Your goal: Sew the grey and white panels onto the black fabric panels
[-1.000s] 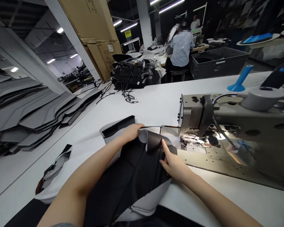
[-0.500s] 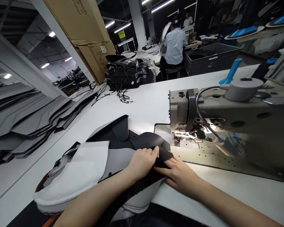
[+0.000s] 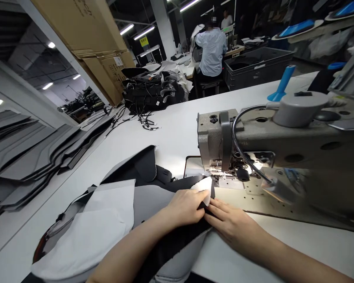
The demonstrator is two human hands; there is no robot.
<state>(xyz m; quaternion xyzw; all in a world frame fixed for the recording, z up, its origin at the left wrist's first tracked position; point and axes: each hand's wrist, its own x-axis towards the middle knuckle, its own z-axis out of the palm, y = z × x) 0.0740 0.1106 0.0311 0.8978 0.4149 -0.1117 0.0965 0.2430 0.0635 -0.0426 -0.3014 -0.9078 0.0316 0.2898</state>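
A sewn cover of black and grey padded fabric (image 3: 153,196) lies bunched on the table, its near end under the sewing machine head (image 3: 216,141). My left hand (image 3: 185,206) is closed on the cover's edge, thumb and fingers pinching beside a small white ribbed flap (image 3: 205,186). With its fingers stretched out, my right hand (image 3: 231,222) rests against the black edge just right of the left fingertips. Its thumb is hidden. Both hands are just in front of the lit needle area. Loose white fabric (image 3: 91,232) drapes over the cover's left part.
Stacked grey panels (image 3: 32,157) lie along the left. Behind the table stand a dark pile of fabric pieces with cables (image 3: 153,90), cardboard boxes (image 3: 103,74) and a grey crate (image 3: 258,68). A person (image 3: 211,51) sits working further back. A blue spool holder (image 3: 281,84) stands behind the machine.
The black fold is turned so that the white ribbed flap shows, and the fabric edge is closer to the needle area. My left hand has moved right and slightly down. The view has shifted.
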